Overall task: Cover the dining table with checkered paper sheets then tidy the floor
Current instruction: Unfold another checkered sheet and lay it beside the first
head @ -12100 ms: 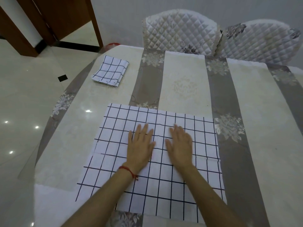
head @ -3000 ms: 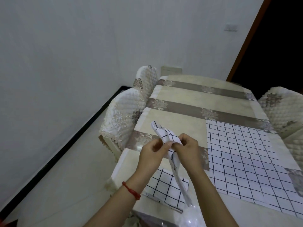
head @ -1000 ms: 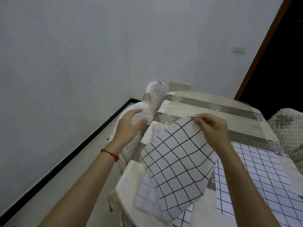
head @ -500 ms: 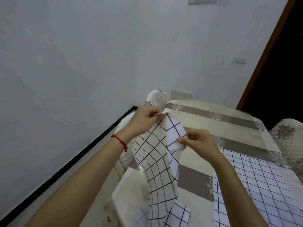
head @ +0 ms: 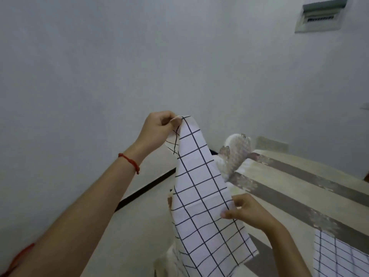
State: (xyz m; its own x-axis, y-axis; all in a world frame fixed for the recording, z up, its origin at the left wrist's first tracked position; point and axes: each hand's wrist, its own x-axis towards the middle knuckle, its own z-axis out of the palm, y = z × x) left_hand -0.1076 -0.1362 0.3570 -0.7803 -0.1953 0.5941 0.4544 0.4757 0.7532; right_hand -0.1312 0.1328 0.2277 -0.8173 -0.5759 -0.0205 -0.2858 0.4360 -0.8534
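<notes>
A white checkered paper sheet [head: 201,198] with a black grid hangs in the air over the near-left corner of the dining table [head: 295,198]. My left hand [head: 159,128] is raised and pinches the sheet's top corner. My right hand [head: 249,211] is lower and pinches the sheet's right edge. The sheet is still partly folded and drapes down past the table edge. Another checkered sheet [head: 337,254] lies flat on the table at the lower right.
A quilted chair back [head: 233,154] stands at the table's left side, close to the white wall [head: 99,76]. A black skirting strip [head: 143,191] runs along the floor. A wall panel [head: 322,16] sits high at the upper right.
My left hand has lifted the sheet's corner higher and my right hand has slid down along its edge, drawing the sheet out longer. The view has tilted up toward the wall.
</notes>
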